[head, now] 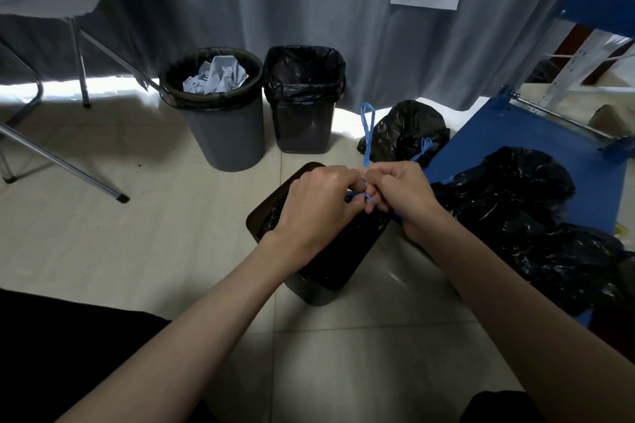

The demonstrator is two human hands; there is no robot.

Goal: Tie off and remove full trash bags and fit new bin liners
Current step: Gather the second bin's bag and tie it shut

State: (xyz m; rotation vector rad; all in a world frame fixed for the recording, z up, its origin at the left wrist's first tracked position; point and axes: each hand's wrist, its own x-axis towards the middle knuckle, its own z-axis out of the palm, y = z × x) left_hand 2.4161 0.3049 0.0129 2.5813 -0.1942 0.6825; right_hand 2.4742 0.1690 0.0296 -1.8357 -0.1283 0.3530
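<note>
Pale floor tiles lay under the near bin, above whose mouth the left hand and right hand pinched the blue drawstring between touching fingertips, its loop rising straight up from them.

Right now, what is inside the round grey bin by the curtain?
The round grey bin has a black liner folded over its rim and crumpled white paper on top. Anything beneath the paper is hidden.
</note>
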